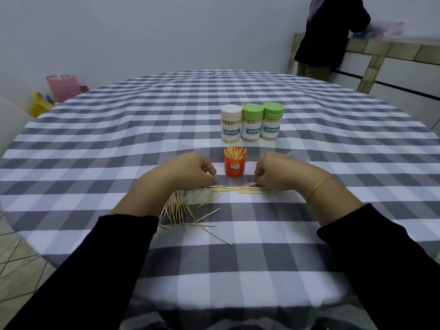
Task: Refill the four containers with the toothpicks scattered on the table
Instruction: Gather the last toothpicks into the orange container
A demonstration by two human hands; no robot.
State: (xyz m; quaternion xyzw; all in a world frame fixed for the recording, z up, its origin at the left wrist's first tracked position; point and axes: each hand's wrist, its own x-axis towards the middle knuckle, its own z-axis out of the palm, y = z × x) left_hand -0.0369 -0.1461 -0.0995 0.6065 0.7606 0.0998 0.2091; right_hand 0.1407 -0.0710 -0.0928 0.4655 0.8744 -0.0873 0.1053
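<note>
Two black sleeves come in from the bottom corners of the frame, and both hands meet in the middle of the checked tablecloth (262,234). Just past the left sleeve lies a messy heap of loose toothpicks (177,209), pointing every which way, with a few strays spread out to its right.

Higher up, a tidy row of toothpicks (240,188) lies flat, running left to right between the hands. My left hand (188,170) curls its fingers down onto the left end of the row. My right hand (277,170) does the same at the right end. Both look pinched onto the row, though the fingertips are hidden under the knuckles.

Right behind the hands, in the middle of the frame, stands an orange cup (235,165) with toothpicks sticking up out of it. Behind that stand three jars in a line: a white-lidded toothpick jar (230,123), then two green-lidded toothpick jars (263,122), all closed.

Toothpicks are very light, thin and stiff. They roll and slip away easily, and they can snap if squeezed hard. Their ends are sharp too. I think it is best to bunch them side by side and pinch the bundle near the middle, softly, then drop it tips down into the cup.
</note>
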